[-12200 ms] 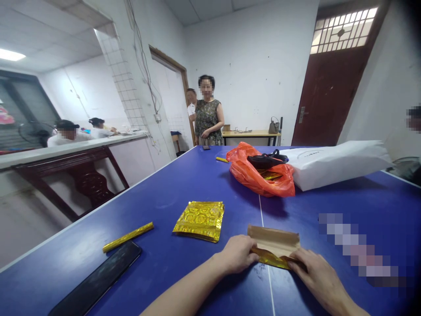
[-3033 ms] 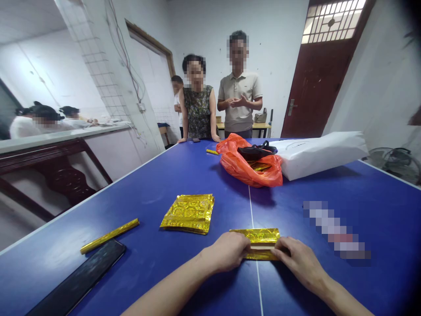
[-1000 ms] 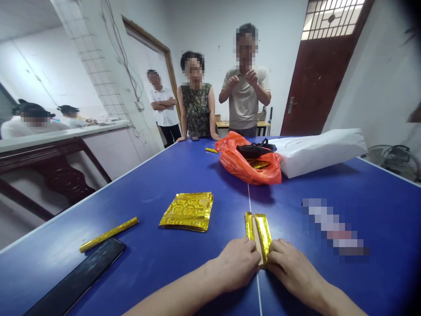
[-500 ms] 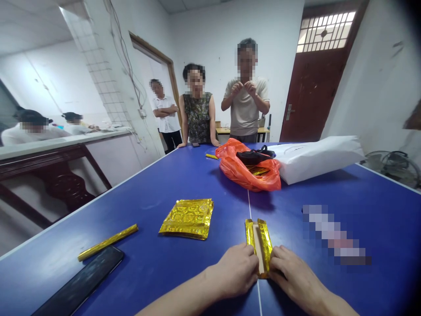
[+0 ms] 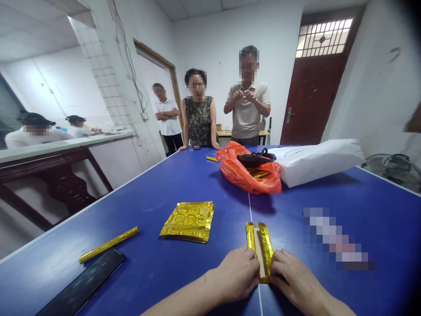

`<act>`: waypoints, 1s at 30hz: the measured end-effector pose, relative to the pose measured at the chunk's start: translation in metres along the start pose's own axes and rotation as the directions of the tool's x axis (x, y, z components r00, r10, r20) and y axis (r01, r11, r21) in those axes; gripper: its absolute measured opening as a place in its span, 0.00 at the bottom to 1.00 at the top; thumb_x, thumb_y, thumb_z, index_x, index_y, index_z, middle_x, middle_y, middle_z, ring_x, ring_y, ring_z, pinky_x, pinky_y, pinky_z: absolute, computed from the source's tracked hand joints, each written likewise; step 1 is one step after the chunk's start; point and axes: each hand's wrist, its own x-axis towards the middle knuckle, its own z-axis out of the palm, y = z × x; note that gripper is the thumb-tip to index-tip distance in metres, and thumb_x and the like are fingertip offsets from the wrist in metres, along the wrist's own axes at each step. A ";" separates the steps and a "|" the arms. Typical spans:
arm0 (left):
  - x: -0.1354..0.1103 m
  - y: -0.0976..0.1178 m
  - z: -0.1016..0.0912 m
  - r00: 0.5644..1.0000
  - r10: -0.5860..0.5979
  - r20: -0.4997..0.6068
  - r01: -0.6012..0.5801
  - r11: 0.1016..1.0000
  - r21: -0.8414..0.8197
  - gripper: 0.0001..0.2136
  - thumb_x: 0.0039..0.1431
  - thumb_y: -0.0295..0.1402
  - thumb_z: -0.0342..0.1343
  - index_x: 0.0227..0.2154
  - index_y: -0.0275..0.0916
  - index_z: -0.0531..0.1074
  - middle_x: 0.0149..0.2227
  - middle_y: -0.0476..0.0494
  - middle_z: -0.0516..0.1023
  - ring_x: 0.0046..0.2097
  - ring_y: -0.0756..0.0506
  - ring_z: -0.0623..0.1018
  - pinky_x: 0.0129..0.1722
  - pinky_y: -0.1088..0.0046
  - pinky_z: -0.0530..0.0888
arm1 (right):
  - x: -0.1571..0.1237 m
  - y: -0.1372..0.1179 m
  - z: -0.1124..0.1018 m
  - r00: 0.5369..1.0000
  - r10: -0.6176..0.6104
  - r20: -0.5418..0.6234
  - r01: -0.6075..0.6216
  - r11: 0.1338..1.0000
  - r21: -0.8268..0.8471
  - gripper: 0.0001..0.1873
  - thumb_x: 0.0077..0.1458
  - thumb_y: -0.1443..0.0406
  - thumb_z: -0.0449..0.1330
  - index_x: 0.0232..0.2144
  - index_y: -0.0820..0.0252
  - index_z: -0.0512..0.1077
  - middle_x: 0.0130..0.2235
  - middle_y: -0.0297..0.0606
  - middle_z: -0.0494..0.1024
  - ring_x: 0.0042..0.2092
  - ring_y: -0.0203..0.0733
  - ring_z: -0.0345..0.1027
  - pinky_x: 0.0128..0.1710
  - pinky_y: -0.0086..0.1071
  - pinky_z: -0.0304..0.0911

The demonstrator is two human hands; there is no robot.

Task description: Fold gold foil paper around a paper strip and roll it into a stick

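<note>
A folded strip of gold foil paper (image 5: 259, 243) lies lengthwise on the blue table (image 5: 184, 175), its brown inner side showing down the middle. My left hand (image 5: 238, 274) pinches its near end from the left, fingers closed. On the other side my right hand (image 5: 291, 276) pinches the same end, fingers curled. A flat stack of gold foil sheets (image 5: 188, 220) lies to the left of the strip. Farther left rests a rolled gold foil stick (image 5: 108, 244).
A black phone (image 5: 85, 283) lies near the left front edge. An orange plastic bag (image 5: 251, 173) with a black item on top and a white paper bag (image 5: 317, 160) sit mid-table. Three people stand at the far end; a small gold stick (image 5: 212, 159) lies near them.
Since 3 s ago the gold strip was turned from crosswise to lengthwise. In the last second my hands keep pinching its near end; the view shifted slightly.
</note>
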 end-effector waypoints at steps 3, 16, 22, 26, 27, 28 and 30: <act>0.000 0.000 -0.001 1.000 0.000 -0.003 0.000 1.000 0.006 0.08 0.57 0.36 0.48 0.36 0.38 0.65 0.36 0.44 0.70 0.38 0.44 0.69 0.38 0.69 0.67 | 0.000 -0.001 -0.001 1.000 0.006 0.005 -0.006 1.000 0.000 0.10 0.55 0.68 0.51 0.29 0.53 0.72 0.37 0.34 0.73 0.40 0.40 0.64 0.40 0.34 0.57; -0.002 0.005 -0.005 1.000 -0.012 -0.007 0.012 0.999 0.035 0.07 0.54 0.35 0.51 0.33 0.37 0.65 0.35 0.44 0.69 0.37 0.44 0.69 0.36 0.70 0.67 | -0.002 -0.002 -0.006 0.999 -0.001 0.041 0.004 0.996 -0.087 0.12 0.52 0.73 0.50 0.27 0.55 0.71 0.34 0.35 0.72 0.37 0.39 0.64 0.35 0.32 0.58; -0.003 0.013 -0.011 0.998 0.063 -0.017 -0.064 0.997 -0.037 0.14 0.50 0.40 0.56 0.37 0.39 0.66 0.41 0.45 0.68 0.41 0.45 0.67 0.40 0.70 0.66 | -0.003 0.008 -0.007 1.000 0.006 -0.013 -0.008 0.985 -0.171 0.15 0.51 0.76 0.46 0.28 0.57 0.70 0.36 0.36 0.72 0.37 0.40 0.64 0.36 0.34 0.59; -0.004 0.015 -0.011 0.997 0.074 -0.033 -0.075 0.997 -0.028 0.14 0.51 0.44 0.56 0.34 0.39 0.68 0.41 0.43 0.66 0.43 0.44 0.66 0.42 0.69 0.65 | -0.002 0.020 -0.003 0.996 -0.007 -0.088 -0.010 0.982 -0.190 0.17 0.50 0.77 0.46 0.28 0.57 0.71 0.41 0.38 0.73 0.41 0.41 0.64 0.40 0.34 0.59; -0.004 0.014 -0.010 0.996 0.079 -0.034 -0.080 0.997 -0.020 0.14 0.51 0.44 0.55 0.33 0.38 0.68 0.41 0.43 0.66 0.43 0.44 0.66 0.42 0.68 0.65 | -0.002 0.023 -0.002 0.994 -0.001 -0.110 -0.020 0.981 -0.193 0.17 0.50 0.77 0.46 0.28 0.58 0.71 0.42 0.39 0.73 0.42 0.41 0.64 0.41 0.34 0.59; -0.004 0.014 -0.010 0.996 0.083 -0.039 -0.083 0.996 -0.010 0.14 0.52 0.44 0.55 0.33 0.38 0.68 0.42 0.43 0.66 0.43 0.44 0.66 0.42 0.68 0.65 | -0.002 0.026 -0.001 0.991 0.007 -0.130 -0.033 0.980 -0.194 0.17 0.49 0.77 0.46 0.27 0.58 0.72 0.43 0.39 0.72 0.43 0.42 0.64 0.42 0.34 0.59; -0.003 0.014 -0.007 0.995 0.077 -0.060 -0.076 0.997 0.010 0.14 0.51 0.43 0.55 0.33 0.37 0.68 0.42 0.42 0.67 0.43 0.44 0.66 0.43 0.68 0.65 | -0.001 0.030 0.000 0.988 0.020 -0.152 -0.050 0.979 -0.196 0.17 0.49 0.77 0.46 0.26 0.58 0.71 0.45 0.40 0.72 0.45 0.43 0.64 0.43 0.35 0.59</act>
